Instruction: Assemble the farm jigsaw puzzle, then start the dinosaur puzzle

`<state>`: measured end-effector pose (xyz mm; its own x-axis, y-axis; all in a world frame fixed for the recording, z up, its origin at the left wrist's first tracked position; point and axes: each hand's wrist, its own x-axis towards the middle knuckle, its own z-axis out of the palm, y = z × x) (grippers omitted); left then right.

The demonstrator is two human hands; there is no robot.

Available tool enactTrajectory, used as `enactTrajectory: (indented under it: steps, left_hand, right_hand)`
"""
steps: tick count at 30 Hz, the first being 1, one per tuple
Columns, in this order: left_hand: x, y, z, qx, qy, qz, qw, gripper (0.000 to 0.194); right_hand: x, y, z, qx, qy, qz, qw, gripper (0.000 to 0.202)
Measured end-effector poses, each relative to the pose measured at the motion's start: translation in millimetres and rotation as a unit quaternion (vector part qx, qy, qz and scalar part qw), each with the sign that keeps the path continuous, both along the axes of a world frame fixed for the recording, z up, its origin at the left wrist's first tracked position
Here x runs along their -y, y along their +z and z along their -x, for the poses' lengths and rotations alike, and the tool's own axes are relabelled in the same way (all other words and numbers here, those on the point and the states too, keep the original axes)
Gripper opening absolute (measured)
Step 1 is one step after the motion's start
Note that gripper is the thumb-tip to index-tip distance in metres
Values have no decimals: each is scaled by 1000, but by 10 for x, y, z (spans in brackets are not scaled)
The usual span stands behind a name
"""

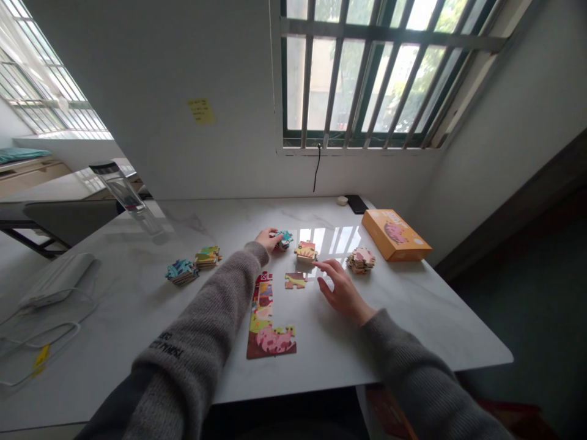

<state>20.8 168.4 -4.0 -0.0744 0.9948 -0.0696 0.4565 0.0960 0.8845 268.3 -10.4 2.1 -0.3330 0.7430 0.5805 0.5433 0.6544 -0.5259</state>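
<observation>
My left hand reaches far forward, its fingers and thumb closed against the left side of a stack of teal jigsaw puzzle pieces. My right hand hovers with fingers apart, its index fingertip near the base of a yellow-orange stack of puzzle pieces; contact is unclear. Between the hands lies a single loose puzzle piece, brown and yellow-green. Closer to me is a joined L-shaped section of puzzle, with a pink animal along its lower edge. My left sleeve passes close to its upper left.
On the left stand blue and green-yellow piece stacks; a pink stack is at right. Beyond are an orange box, a black phone-like object and a clear bottle. White cables lie far left.
</observation>
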Motion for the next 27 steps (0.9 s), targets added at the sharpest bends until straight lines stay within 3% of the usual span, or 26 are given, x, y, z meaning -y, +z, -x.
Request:
enactTrajectory:
  steps: [7, 11, 15, 19, 23, 27]
  left_hand:
    - [16, -37, 31, -109, 3, -47, 993, 29]
    - [49, -28, 67, -145, 4, -75, 987, 31]
    - [170, 36, 52, -163, 22, -123, 979, 31]
    - [459, 149, 49, -167, 7, -173, 971, 24]
    - [881, 219, 99, -133, -56, -247, 958, 19]
    - [1261, 239, 155, -75, -77, -264, 958, 19]
  right_hand:
    - [7, 1, 0, -6, -4, -3, 1000, 43]
    - [-10, 17, -24, 1, -12, -16, 1000, 41]
    - [-90, 59, -203, 31, -87, -61, 994, 33]
    - [-189, 77, -473, 55, -193, -82, 976, 27]
    - [-281, 87, -715, 83, -268, -75, 957, 30]
    - [-423, 71, -972, 11, -355, -27, 934, 42]
